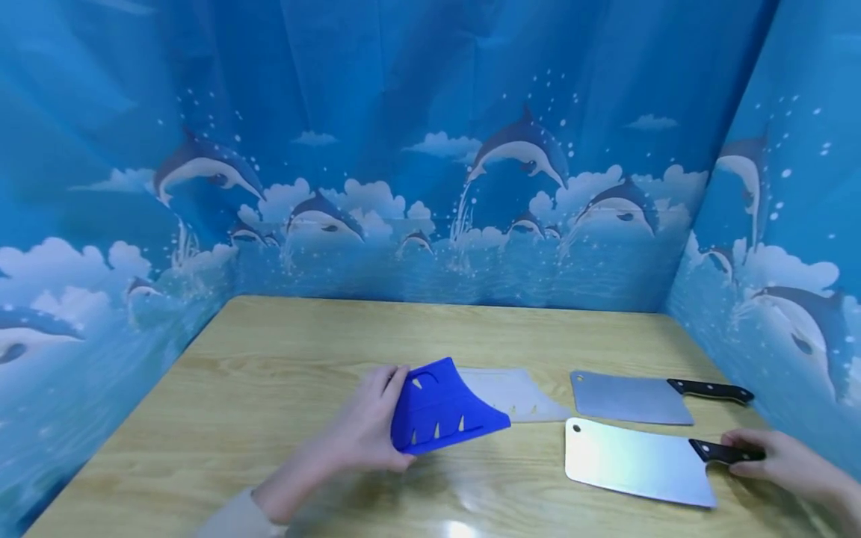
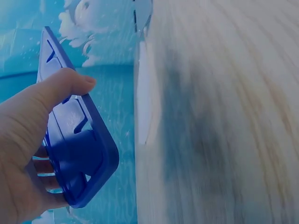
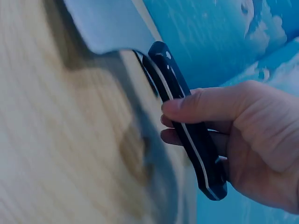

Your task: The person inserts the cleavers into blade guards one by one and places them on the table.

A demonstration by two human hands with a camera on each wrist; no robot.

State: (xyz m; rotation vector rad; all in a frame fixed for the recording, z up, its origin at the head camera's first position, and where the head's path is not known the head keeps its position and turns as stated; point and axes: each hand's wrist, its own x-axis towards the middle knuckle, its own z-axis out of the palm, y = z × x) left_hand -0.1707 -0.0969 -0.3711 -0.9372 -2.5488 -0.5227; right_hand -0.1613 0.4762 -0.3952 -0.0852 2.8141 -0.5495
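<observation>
Blue plastic gripped by the left hand partly hid a white piece, the right hand clasped a cleaver, and curtains backed the wooden table.

Blue piece, white piece, silver cleavers, black handles, dolphin-patterned blue curtain, wood-grained table

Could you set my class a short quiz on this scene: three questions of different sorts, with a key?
1. Multiple choice: what colour is the slotted piece held in the left hand? (a) red (b) blue (c) yellow
2. True or false: the right hand grips the nearer cleaver by its black handle.
3. Count: how many cleavers show in the head view?

Key: 1. b. 2. True. 3. Two: the nearer cleaver and the farther cleaver.
</observation>
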